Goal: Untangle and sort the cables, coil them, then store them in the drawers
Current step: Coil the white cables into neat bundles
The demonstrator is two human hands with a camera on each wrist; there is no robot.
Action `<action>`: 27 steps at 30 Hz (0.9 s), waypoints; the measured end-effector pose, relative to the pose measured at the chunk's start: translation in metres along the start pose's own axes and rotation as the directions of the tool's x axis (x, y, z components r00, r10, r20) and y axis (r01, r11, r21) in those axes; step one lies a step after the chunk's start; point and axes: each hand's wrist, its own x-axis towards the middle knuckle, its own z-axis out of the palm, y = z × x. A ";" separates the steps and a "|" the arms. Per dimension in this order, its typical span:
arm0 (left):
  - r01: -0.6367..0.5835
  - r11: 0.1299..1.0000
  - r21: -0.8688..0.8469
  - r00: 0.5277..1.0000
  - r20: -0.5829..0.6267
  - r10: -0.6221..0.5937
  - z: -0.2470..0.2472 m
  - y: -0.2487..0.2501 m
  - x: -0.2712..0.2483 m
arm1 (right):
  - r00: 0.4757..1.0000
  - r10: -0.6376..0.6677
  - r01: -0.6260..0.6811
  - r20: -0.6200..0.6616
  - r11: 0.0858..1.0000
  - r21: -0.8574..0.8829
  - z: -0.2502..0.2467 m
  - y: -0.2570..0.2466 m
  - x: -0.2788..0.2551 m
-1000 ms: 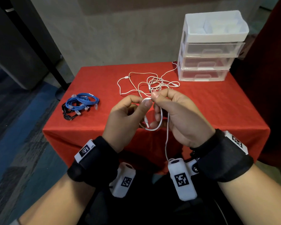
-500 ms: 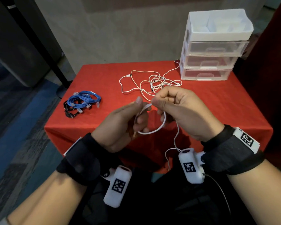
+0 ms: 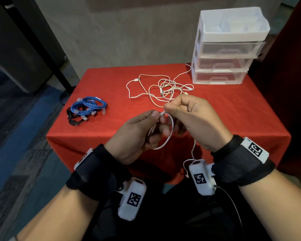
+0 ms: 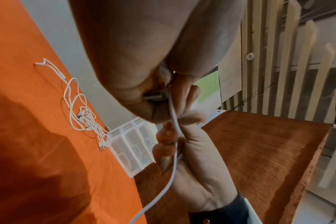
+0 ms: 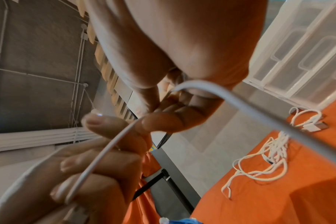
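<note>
- We see both hands raised over the near edge of the table [image 3: 233, 110], which is draped in a red cloth.
- The left hand [image 3: 137, 134] has its fingers curled round a small loop of white cable [image 3: 170, 134], thumb and forefinger pinching the top of the loop.
- The right hand [image 3: 195, 119] meets it there, thumb and forefinger pinching the same cable just beside the left thumb, the other fingers folded in.
- From the right hand the cable's free part hangs down past the right wrist camera, below the table edge.
- In the left wrist view a grey plug [image 4: 156, 97] sits tucked against the left palm, with the cable running from it down across the right hand's fingers [image 4: 163, 145].
- In the right wrist view the cable arcs across the left fingers [image 5: 98, 163].
- A tangle [image 3: 165, 89] of white cables lies on the cloth beyond the hands, near the table's middle; one strand runs to the far right, ending beside the drawers [image 3: 222, 65].
- The drawers stand at the far right corner: three clear drawers, all pushed in, under an open white tray.
- On the left of the table lies a coil of blue cable [image 3: 89, 106], resting on a black cable [image 3: 73, 119].
</note>
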 end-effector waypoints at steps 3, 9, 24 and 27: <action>0.038 0.999 -0.036 0.998 -0.056 -0.040 -0.001 0.000 0.001 | 0.997 0.036 -0.039 -0.064 0.998 -0.051 0.002 0.008 -0.002; -0.122 0.942 -0.311 0.972 -0.229 0.051 -0.021 0.014 0.014 | 0.995 0.048 -0.074 -0.084 0.935 -0.347 0.011 0.034 -0.009; -0.122 0.664 0.738 0.947 -0.114 0.300 -0.009 -0.016 0.017 | 0.954 -0.082 0.234 0.288 0.805 -0.545 -0.013 -0.001 -0.015; -0.075 0.863 0.500 0.986 -0.094 0.140 0.002 -0.007 0.009 | 0.974 -0.150 0.209 0.168 0.881 -0.425 -0.020 -0.001 -0.004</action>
